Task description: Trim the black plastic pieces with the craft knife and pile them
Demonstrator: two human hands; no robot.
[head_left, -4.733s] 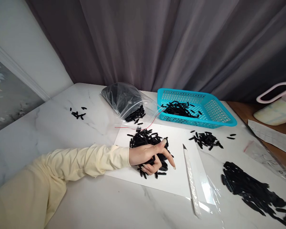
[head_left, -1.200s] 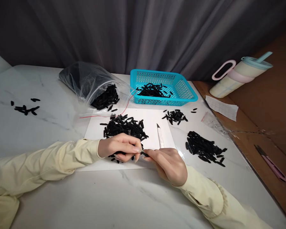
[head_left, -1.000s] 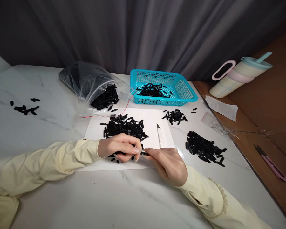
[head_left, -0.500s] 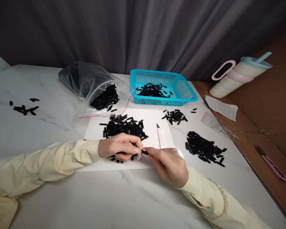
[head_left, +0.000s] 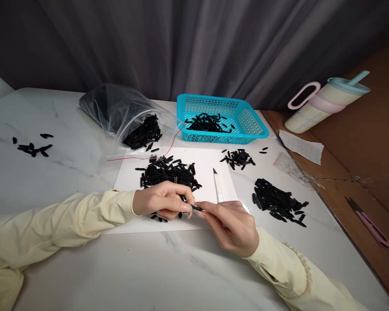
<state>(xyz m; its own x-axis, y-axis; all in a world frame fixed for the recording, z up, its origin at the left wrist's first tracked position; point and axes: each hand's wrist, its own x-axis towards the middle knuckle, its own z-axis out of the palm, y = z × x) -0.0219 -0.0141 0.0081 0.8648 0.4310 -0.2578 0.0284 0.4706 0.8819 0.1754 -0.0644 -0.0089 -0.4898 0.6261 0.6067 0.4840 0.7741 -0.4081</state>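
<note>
Between my two hands is a small, slim black piece, too small to name its kind. My left hand is closed, with thumb and fingers pinching the piece's left end; another dark piece shows inside its curled fingers. From the right, my right hand pinches the other end with its fingertips. Both hands are over a white sheet. Just behind my left hand lies a pile of similar black pieces, and a few more show below its fingers. A white pen-like tool with a dark pointed tip lies behind my right hand.
A clear plastic bag spills black pieces beside a blue basket holding more. On the right are two piles, a small clear bag, a pink-handled cutter, papers and a tumbler. Several pieces lie left.
My right hand has shifted slightly to the right and down. The black piece between the hands has turned a little and looks thinner. My left hand stays nearly in place.
</note>
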